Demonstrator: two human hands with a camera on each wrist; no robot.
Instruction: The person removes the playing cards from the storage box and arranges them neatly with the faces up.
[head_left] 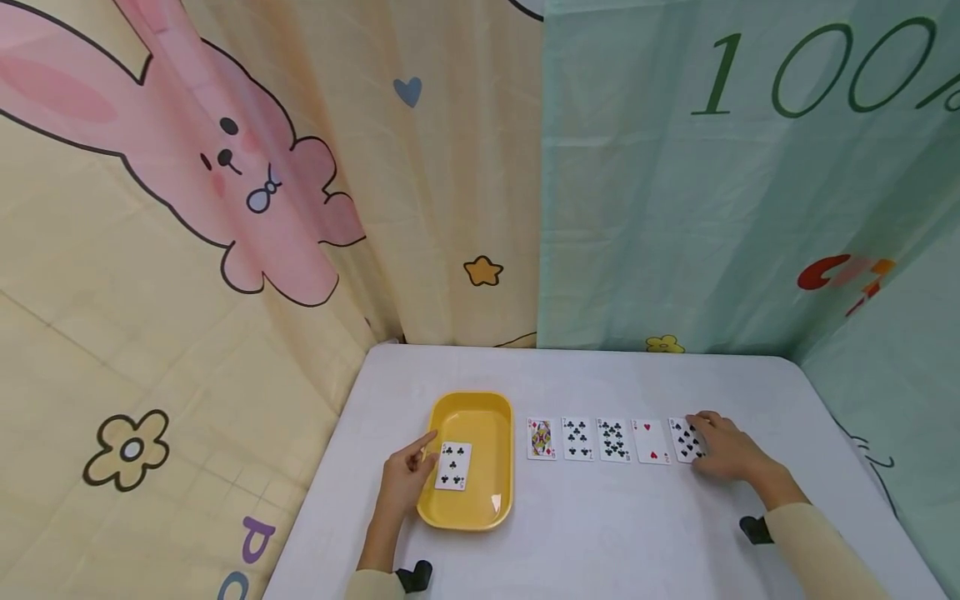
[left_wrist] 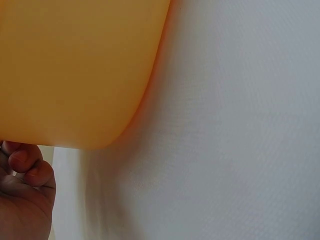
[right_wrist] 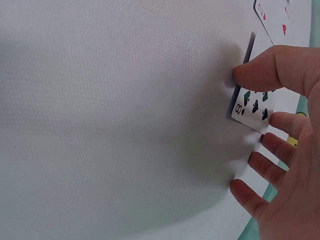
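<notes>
My left hand grips the left rim of a yellow tray, its fingers curled at the edge in the left wrist view. Inside that tray, near my thumb, a clubs playing card shows face up. At the right end of a row of cards, my right hand holds the eight of spades by its edges. Seen from the right wrist, the thumb lies over the card's near edge and the index finger sits by its side; the other fingers spread toward the table.
Left of the eight lies the two of hearts, then two clubs cards and a red-suited face card beside the tray. A white table carries everything. Patterned curtains hang behind it and along both sides.
</notes>
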